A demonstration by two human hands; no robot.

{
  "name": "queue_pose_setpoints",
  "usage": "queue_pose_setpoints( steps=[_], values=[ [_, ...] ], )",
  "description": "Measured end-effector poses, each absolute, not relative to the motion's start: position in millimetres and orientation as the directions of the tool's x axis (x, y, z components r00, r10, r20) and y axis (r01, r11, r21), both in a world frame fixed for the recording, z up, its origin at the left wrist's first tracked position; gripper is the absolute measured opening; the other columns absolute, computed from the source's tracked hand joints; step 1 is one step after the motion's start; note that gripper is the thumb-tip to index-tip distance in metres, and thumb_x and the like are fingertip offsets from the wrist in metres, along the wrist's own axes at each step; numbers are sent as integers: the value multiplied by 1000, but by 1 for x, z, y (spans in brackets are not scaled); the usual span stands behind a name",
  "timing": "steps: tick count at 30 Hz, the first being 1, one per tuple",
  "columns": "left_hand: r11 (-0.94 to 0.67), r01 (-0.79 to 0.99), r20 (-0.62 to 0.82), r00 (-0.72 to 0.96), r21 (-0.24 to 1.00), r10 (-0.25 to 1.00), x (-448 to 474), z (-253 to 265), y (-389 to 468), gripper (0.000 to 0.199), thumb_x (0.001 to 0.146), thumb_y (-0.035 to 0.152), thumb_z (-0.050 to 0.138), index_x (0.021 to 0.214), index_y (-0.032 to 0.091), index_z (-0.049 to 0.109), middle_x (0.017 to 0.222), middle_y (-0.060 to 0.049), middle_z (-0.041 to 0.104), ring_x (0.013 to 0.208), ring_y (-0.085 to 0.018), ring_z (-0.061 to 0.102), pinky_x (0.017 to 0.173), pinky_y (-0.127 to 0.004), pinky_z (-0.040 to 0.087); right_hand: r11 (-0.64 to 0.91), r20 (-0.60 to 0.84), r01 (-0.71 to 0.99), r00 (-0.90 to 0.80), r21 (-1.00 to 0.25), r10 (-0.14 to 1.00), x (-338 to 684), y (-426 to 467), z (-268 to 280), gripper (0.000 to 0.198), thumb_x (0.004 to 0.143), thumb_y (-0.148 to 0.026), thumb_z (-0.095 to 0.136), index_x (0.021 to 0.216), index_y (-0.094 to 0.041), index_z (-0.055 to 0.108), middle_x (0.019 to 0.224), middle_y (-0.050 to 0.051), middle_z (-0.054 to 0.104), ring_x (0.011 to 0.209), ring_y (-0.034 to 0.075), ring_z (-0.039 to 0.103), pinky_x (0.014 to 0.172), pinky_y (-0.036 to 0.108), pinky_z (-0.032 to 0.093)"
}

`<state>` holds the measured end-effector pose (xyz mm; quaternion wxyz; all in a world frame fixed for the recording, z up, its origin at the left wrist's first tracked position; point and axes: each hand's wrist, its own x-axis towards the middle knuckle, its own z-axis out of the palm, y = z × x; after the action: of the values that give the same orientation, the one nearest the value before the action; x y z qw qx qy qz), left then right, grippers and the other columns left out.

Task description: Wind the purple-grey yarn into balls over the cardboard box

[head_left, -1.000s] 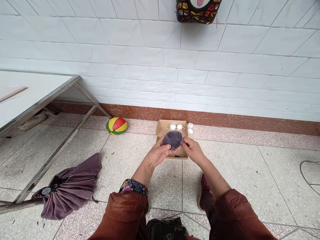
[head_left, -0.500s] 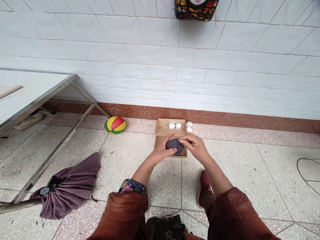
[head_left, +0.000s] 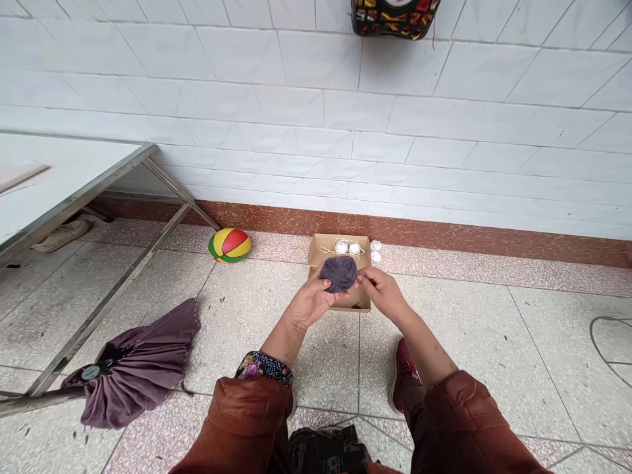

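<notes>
My left hand (head_left: 312, 297) holds a ball of dark grey-purple yarn (head_left: 339, 273), its palm turned up under the ball and the thumb on the near side. At the ball's right edge, my right hand (head_left: 385, 293) pinches the yarn's strand between thumb and fingers; the strand itself is barely visible. Below and behind the hands, an open cardboard box (head_left: 366, 304) lies on the floor. Two small white yarn balls (head_left: 347, 247) with loose ends rest in its raised lid part. More white yarn balls (head_left: 376, 251) sit just right of the box.
A striped ball (head_left: 230, 245) lies by the wall, left of the box. At left stand a metal-framed table (head_left: 74, 168) and, on the floor, a folded purple umbrella (head_left: 141, 368). A patterned bag (head_left: 395, 18) is up against the tiled wall. A cable (head_left: 600, 339) lies at right.
My left hand has rolled so its palm faces up, turning the yarn ball, which is now higher and slightly left. My right hand stays pinched at its right side.
</notes>
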<state>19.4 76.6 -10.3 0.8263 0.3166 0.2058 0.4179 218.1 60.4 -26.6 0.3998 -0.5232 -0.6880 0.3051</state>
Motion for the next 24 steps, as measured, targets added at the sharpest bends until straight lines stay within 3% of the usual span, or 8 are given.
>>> queue_pose_setpoints(
  steps=[5, 9, 13, 17, 21, 24],
  values=[
    [372, -508, -133, 444, 777, 886, 21, -13, 82, 44, 81, 33, 71, 120, 21, 57, 112, -8, 67, 91, -20, 67, 72, -30, 50, 334, 250, 460, -235, -823, 939, 217, 58, -25, 16, 97, -26, 52, 94, -23, 67, 93, 4, 72, 88, 19, 65, 79, 31, 49],
    [276, -324, -164, 333, 905, 929, 23, -20, 86, 44, 83, 43, 69, 121, 24, 55, 112, -6, 64, 90, -19, 63, 72, -30, 49, 399, 250, 407, -370, -822, 895, 212, 53, -16, 13, 95, -25, 56, 92, -22, 68, 91, 3, 71, 82, 16, 65, 76, 29, 49],
    [110, -24, -99, 279, 994, 955, 25, -25, 86, 49, 80, 41, 71, 122, 22, 56, 118, -8, 63, 110, -25, 57, 94, -38, 45, 377, 242, 357, -370, -854, 897, 209, 47, -3, 14, 95, -29, 58, 89, -21, 69, 84, 2, 70, 74, 15, 63, 71, 27, 48],
    [100, 92, -128, 381, 991, 916, 25, -22, 82, 58, 75, 37, 76, 127, 23, 55, 116, -7, 64, 111, -27, 57, 104, -44, 39, 362, 306, 365, -202, -858, 930, 216, 50, 0, 14, 93, -31, 60, 88, -23, 70, 84, 3, 70, 78, 17, 63, 74, 31, 49],
    [249, 5, -214, 528, 969, 822, 22, -13, 76, 63, 79, 39, 70, 138, 29, 50, 125, -8, 60, 106, -26, 59, 87, -37, 47, 295, 308, 418, -37, -859, 951, 225, 57, -8, 18, 92, -35, 60, 82, -22, 68, 78, 2, 66, 74, 18, 60, 71, 31, 47],
    [396, -175, -175, 689, 902, 703, 20, -9, 73, 65, 81, 45, 65, 142, 31, 47, 122, -10, 62, 82, -21, 63, 65, -29, 45, 230, 270, 433, 34, -872, 962, 226, 60, -17, 22, 94, -37, 56, 81, -22, 65, 77, 2, 64, 73, 17, 58, 69, 29, 46]
  ],
)
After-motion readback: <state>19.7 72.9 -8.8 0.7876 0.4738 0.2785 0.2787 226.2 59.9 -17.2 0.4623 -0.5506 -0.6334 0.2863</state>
